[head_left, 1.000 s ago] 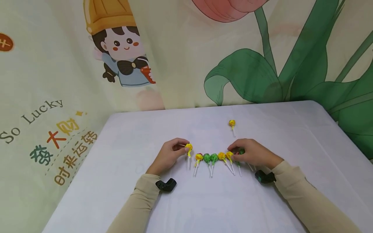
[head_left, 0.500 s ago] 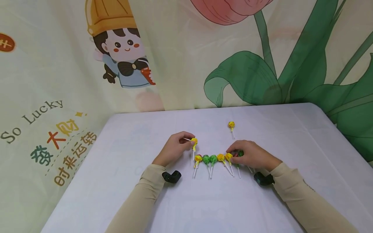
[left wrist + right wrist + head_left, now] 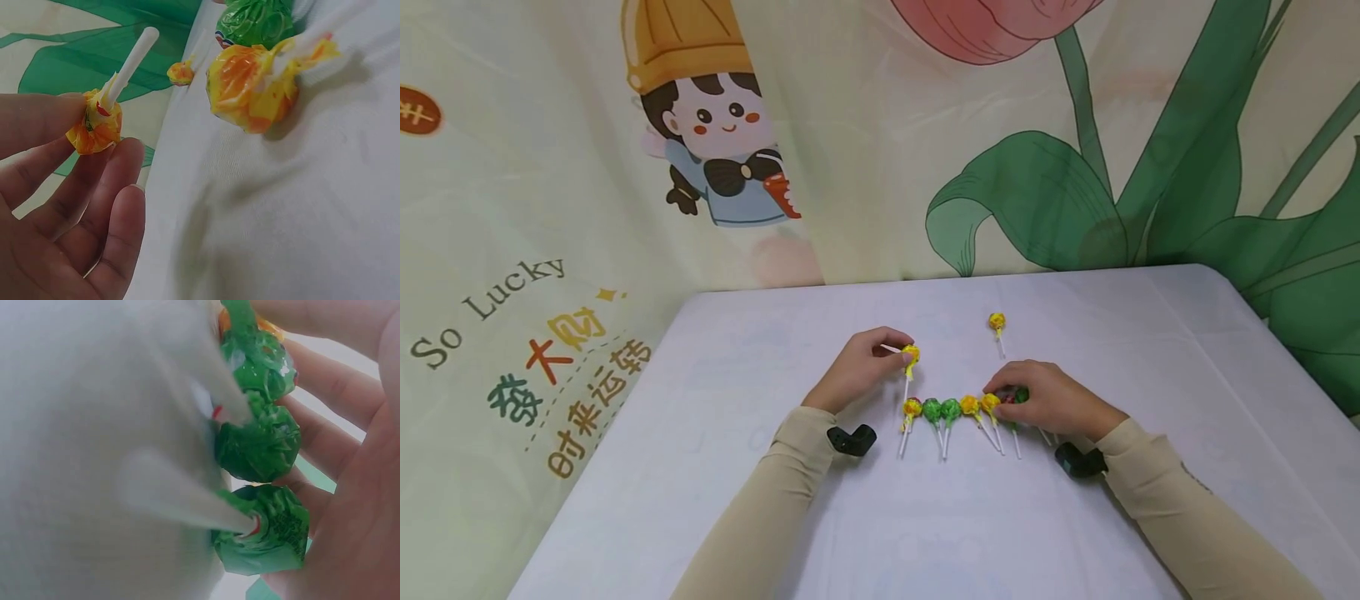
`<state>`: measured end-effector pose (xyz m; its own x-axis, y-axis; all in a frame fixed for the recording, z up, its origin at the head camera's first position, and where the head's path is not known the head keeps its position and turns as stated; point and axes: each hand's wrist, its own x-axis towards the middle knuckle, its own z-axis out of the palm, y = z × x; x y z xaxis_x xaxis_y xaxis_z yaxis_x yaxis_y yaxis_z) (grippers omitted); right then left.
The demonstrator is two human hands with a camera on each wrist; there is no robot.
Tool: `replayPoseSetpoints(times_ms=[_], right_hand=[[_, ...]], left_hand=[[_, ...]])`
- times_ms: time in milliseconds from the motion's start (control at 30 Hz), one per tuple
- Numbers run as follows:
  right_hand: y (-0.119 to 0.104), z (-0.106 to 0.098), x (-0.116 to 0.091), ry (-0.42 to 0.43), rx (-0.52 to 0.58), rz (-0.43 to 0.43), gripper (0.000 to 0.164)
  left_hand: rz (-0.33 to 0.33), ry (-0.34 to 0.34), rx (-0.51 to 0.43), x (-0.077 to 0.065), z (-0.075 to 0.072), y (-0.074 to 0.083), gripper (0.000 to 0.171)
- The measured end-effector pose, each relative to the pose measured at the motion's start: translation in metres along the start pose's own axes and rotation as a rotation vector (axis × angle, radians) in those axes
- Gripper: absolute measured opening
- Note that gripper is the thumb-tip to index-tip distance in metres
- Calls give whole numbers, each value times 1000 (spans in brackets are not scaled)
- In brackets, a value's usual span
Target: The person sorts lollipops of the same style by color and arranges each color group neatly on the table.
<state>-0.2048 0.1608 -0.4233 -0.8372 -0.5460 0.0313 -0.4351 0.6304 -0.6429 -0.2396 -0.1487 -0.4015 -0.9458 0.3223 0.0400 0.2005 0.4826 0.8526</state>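
Observation:
My left hand (image 3: 857, 371) pinches a yellow-wrapped lollipop (image 3: 94, 131) by its wrapped head, between thumb and fingers. It is held above the left end of a row of lollipops, its white stick pointing down in the head view. Leftmost in that row lies a yellow lollipop (image 3: 912, 407), followed by two green lollipops (image 3: 942, 409) and two yellow ones. Over the row's right end is my right hand (image 3: 1051, 402), its fingers extended along the far side of several green lollipops (image 3: 259, 447) and touching them. That hand partly covers these in the head view.
A single yellow lollipop (image 3: 997, 321) lies farther back on the white-covered table (image 3: 775, 350). Behind the table's far edge hangs a printed curtain (image 3: 865, 167) with a cartoon figure and large leaves. Black wrist cameras (image 3: 852, 440) sit on both forearms.
My left hand has moved right and farther back with its lollipop, from beside the row to above its left end. The right hand stays at the row's right end.

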Motion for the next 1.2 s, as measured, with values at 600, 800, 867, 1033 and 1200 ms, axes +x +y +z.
replayPoseSetpoints(times_ms=[600, 800, 867, 1033, 1200], right_hand=[[-2, 0, 3, -7, -27, 32, 22], [-1, -1, 4, -6, -55, 7, 22], [-1, -1, 4, -6, -56, 2, 22], [-1, -2, 5, -7, -48, -5, 21], [0, -2, 4, -1, -53, 0, 21]], left_hand=[[-12, -69, -113, 30, 15, 20, 36], [-32, -77, -148, 40, 20, 23, 34], [-36, -61, -155, 45, 22, 22, 32], [-35, -37, -182, 56, 25, 20, 29], [-57, -59, -190, 65, 31, 22, 29]])
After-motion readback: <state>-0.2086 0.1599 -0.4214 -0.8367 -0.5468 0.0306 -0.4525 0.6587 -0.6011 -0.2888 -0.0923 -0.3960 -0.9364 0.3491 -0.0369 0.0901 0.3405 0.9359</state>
